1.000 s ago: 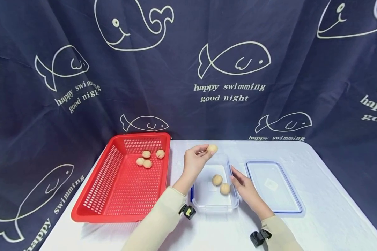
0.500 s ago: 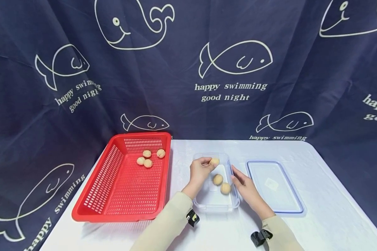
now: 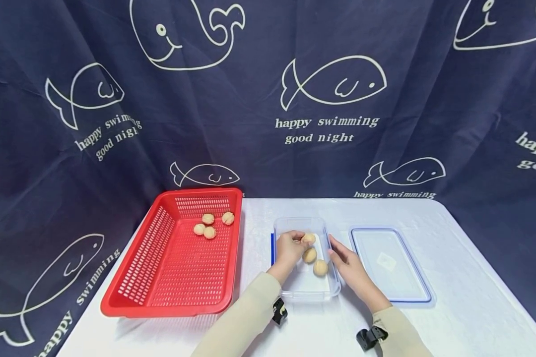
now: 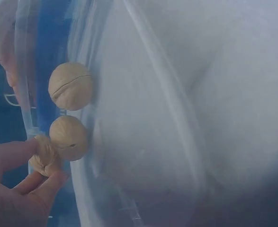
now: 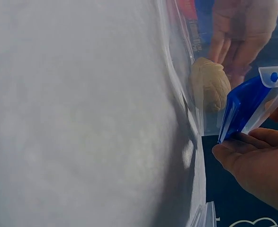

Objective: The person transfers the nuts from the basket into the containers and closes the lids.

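In the head view, my left hand (image 3: pixel 290 250) reaches into a clear plastic food container (image 3: pixel 305 296) and pinches a walnut (image 3: pixel 309 238) between thumb and fingers. Two more walnuts lie inside, one (image 3: pixel 309 256) close by the held one and another (image 3: pixel 320 268) nearer the front. The left wrist view shows the held walnut (image 4: pixel 45 156) right against its neighbour (image 4: pixel 68 138). My right hand (image 3: pixel 350 265) rests at the container's right wall with fingers extended. In the right wrist view its fingertips (image 5: pixel 221 150) touch the hanging blue latch (image 5: pixel 245 104).
A red perforated basket (image 3: pixel 169 311) stands on the left, holding several walnuts (image 3: pixel 209 232) toward its back. The container's blue-edged lid (image 3: pixel 386 282) lies flat to the right. A white cloth (image 3: pixel 460 297) covers the table, with a dark fish-print curtain (image 3: pixel 259 99) behind.
My left hand has lowered the pinched walnut from above the container's back rim down into it, beside the other two. My right hand stays at the right wall.
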Demonstrator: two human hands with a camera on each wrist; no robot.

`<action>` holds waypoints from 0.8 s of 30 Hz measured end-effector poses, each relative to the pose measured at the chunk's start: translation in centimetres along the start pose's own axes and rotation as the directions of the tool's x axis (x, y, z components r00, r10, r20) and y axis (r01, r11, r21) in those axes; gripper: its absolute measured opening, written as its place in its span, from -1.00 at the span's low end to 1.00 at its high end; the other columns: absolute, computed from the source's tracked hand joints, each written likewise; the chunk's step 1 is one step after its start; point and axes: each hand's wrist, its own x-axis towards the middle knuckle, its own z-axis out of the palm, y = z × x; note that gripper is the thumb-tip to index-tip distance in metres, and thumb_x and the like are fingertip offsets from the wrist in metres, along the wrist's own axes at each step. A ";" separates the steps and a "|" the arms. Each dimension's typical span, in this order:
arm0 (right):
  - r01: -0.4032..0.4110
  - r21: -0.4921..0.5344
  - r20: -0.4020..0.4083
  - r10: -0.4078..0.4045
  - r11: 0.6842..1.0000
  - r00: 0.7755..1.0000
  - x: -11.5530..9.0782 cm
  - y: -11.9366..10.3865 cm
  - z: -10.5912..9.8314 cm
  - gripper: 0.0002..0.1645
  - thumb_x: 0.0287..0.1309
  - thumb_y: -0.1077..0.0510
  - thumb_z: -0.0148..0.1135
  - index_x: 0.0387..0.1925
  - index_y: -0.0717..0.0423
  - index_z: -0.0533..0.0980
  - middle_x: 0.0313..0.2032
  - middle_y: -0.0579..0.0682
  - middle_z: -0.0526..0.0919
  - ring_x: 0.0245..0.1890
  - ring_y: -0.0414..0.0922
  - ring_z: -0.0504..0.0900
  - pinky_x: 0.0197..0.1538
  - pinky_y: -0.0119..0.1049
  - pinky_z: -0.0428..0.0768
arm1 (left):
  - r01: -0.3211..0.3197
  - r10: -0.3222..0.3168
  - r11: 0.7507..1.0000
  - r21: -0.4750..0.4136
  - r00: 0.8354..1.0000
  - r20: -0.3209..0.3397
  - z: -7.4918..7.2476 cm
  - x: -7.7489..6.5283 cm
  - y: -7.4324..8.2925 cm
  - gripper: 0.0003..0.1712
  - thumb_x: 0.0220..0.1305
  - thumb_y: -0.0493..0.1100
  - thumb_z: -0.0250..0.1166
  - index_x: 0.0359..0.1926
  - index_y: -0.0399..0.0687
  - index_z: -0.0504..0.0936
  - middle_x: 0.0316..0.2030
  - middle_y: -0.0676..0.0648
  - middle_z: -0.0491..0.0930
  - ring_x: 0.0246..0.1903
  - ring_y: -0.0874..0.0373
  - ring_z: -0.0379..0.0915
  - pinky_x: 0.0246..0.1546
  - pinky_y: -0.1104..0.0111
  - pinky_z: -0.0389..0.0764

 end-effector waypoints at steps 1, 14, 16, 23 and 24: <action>0.002 0.000 -0.002 -0.002 1.000 1.000 0.0 0.0 0.0 -0.39 0.43 0.15 -0.04 0.42 0.23 0.12 0.39 0.24 0.16 0.38 0.16 0.16 0.36 -0.11 0.16 | -0.003 0.003 1.000 0.013 1.000 -0.004 0.1 0.0 -0.1 -0.75 -0.04 -0.31 0.50 -0.27 -0.29 0.71 -0.36 -0.12 0.70 -0.38 0.21 0.60 -0.37 0.48 0.62; -0.011 0.015 0.001 0.011 1.000 1.000 0.1 -0.1 -0.2 -0.39 0.44 0.15 -0.04 0.43 0.20 0.12 0.41 0.21 0.13 0.40 0.14 0.12 0.39 -0.09 0.12 | -0.003 0.001 0.994 0.112 1.000 0.013 0.4 0.2 -0.3 -0.77 0.01 -0.32 0.46 -0.26 -0.31 0.70 -0.40 -0.11 0.70 -0.42 0.21 0.58 -0.37 0.49 0.58; -0.012 0.022 0.002 0.012 1.000 1.000 0.0 -0.1 -0.2 -0.38 0.44 0.15 -0.04 0.43 0.20 0.12 0.41 0.20 0.13 0.40 0.14 0.12 0.39 -0.09 0.12 | -0.003 0.000 0.992 0.125 1.000 0.026 0.4 0.2 -0.3 -0.78 0.02 -0.33 0.44 -0.24 -0.32 0.70 -0.41 -0.11 0.70 -0.42 0.20 0.59 -0.36 0.48 0.59; -0.009 0.027 0.003 0.009 1.000 1.000 0.1 0.1 0.0 -0.38 0.43 0.14 -0.03 0.43 0.21 0.12 0.41 0.20 0.13 0.40 0.13 0.12 0.39 -0.10 0.12 | 0.035 -0.036 0.997 0.063 0.999 0.018 0.3 0.1 -0.2 -0.75 0.04 -0.37 0.40 -0.20 -0.34 0.69 -0.34 -0.16 0.70 -0.34 0.12 0.65 -0.28 0.43 0.63; -0.010 0.029 0.005 0.010 1.000 1.000 0.1 0.1 0.0 -0.38 0.43 0.14 -0.04 0.43 0.21 0.11 0.41 0.20 0.12 0.40 0.14 0.12 0.39 -0.10 0.12 | 0.033 -0.034 0.998 0.045 0.999 0.015 0.3 0.1 -0.2 -0.75 0.04 -0.38 0.39 -0.19 -0.35 0.69 -0.33 -0.18 0.70 -0.33 0.11 0.66 -0.28 0.42 0.64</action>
